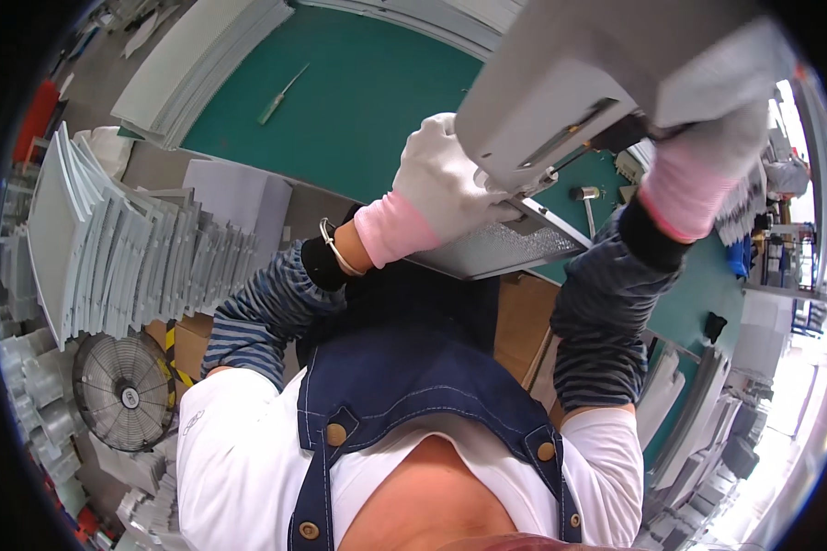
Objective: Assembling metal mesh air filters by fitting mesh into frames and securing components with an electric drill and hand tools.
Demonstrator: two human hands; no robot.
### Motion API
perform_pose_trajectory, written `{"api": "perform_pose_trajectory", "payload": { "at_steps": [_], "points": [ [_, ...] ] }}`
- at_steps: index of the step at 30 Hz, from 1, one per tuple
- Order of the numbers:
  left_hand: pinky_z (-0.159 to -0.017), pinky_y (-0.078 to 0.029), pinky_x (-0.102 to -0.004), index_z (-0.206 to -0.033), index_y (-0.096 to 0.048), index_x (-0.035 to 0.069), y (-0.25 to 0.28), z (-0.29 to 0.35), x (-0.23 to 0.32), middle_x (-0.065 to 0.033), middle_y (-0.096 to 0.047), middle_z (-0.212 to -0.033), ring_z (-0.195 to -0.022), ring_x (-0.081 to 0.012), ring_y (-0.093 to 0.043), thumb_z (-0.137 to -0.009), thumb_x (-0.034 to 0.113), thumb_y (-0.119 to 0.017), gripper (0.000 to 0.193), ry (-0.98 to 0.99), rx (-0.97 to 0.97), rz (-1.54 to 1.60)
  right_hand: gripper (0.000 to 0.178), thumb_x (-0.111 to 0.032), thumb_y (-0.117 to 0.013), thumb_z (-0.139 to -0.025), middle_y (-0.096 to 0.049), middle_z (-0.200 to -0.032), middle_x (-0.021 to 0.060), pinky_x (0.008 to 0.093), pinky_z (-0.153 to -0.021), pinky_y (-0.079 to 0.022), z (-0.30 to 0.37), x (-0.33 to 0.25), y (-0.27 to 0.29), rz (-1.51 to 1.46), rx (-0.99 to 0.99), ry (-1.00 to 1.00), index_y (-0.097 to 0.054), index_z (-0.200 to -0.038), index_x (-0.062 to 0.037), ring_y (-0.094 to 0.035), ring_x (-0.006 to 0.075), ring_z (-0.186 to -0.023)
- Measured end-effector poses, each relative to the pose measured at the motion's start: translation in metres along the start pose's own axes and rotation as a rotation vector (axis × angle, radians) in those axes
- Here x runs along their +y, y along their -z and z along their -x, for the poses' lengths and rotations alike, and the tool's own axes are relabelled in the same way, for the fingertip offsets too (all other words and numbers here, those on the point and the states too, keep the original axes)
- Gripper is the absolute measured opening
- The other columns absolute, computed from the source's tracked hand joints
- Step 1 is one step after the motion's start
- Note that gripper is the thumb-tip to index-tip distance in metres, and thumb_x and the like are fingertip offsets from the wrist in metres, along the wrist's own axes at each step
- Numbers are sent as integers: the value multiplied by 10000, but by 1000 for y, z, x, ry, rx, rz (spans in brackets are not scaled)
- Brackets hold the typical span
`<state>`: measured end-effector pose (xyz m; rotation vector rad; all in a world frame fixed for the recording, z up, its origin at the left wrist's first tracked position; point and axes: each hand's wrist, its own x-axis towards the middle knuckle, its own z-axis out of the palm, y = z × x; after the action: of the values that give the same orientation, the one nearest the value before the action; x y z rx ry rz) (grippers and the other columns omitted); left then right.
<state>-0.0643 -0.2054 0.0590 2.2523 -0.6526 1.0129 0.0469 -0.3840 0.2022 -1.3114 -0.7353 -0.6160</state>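
Note:
My left hand (446,179), in a white glove with a pink cuff, is closed at the edge of a metal-framed panel (515,243) with a silvery, textured face. The panel lies tilted over the near edge of the green worktable. Above it looms a large grey boxy tool (560,101) with a slot in its side and a thin metal rod pointing toward the panel's corner. My right hand (721,161), gloved the same way, grips this tool from the right, close to a black part; the tool's body hides most of those fingers.
On the green table (377,83) lie a screwdriver (283,95) and a hammer (587,204). Stacked white panels (138,248) stand at the left, above a round black fan (125,390). More flat panels (193,73) lie at the far left, and cardboard (524,321) is below the table edge.

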Motion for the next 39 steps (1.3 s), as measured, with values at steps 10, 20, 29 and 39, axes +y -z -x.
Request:
{"api": "perform_pose_trajectory", "payload": {
  "at_steps": [10, 20, 29, 39],
  "points": [
    [-823, -463, -425, -1089, -686, 231, -29, 35, -14, -91, -560, -1111, -1005, -345, -517, -581, 423, -860, 571, 200, -68, 112, 231, -152, -504, -960, -655, -1009, 95, 292, -720, -536, 14, 0, 7, -532, -213, -308, -619, -1062, 21, -659, 209, -846],
    [-726, -455, -367, -1088, -695, 212, 0, 11, -7, -12, -587, -894, -818, -220, -564, -687, 391, -790, 449, -49, -81, -70, 299, -31, -654, -790, -651, -788, 27, 210, -548, -466, 10, -42, -72, 10, -256, -420, -585, -1078, 14, -598, 78, -613],
    [-604, -414, -357, -973, -687, 155, 1, -2, 0, -25, -488, -822, -741, -212, -521, -795, 366, -718, 278, -144, -196, -84, 227, -31, -640, -732, -521, -659, -52, 204, -505, -381, 9, -39, -68, 3, -323, -152, -542, -935, -5, -454, 14, -554],
    [-647, -382, -374, -914, -697, 122, -8, 5, 3, -4, -533, -740, -681, -218, -504, -650, 293, -816, 336, -82, -203, -39, 206, -8, -645, -732, -533, -670, -52, 211, -522, -399, 15, -56, -48, -173, -311, -346, -539, -908, -24, -478, 21, -578]
  ]
}}
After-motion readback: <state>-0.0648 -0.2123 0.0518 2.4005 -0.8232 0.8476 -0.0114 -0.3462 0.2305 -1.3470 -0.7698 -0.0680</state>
